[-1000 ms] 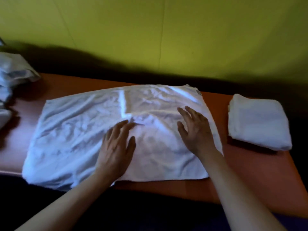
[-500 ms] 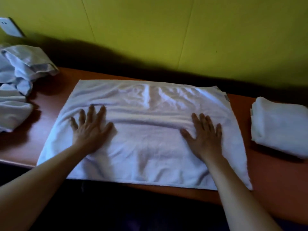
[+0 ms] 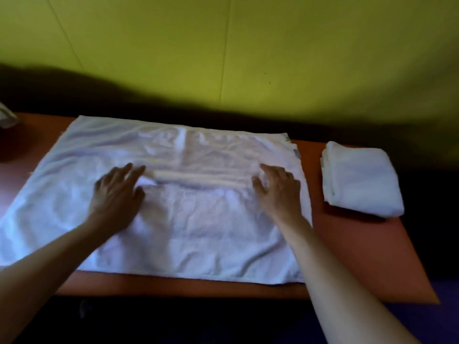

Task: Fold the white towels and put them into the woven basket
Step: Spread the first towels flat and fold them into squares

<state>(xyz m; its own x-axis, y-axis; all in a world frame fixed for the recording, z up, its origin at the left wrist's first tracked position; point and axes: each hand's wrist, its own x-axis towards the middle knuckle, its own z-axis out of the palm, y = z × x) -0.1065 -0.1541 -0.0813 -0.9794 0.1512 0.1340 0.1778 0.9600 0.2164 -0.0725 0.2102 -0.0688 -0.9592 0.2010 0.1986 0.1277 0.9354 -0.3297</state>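
1. At nine o'clock I see only a sliver of crumpled white cloth (image 3: 6,117) at the frame's edge, likely unfolded towels, though I cannot tell more.
2. My left hand (image 3: 116,194) lies flat on the spread white towel (image 3: 193,219), fingers straight and gripping nothing, fingertips aimed toward one o'clock at a raised crease.
3. The towel lies across the orange table (image 3: 372,264), long axis running nine to three; the crease follows that same line between my hands.
4. My right hand (image 3: 279,192) presses the towel too, fingers relaxed and holding nothing, near the towel's three o'clock edge.
5. I judge the next fold turns on that axis: each hand sits nearest its own short edge.
6. At three o'clock, apart from the spread towel, rests a folded towel (image 3: 360,180).
7. No woven basket is in view.
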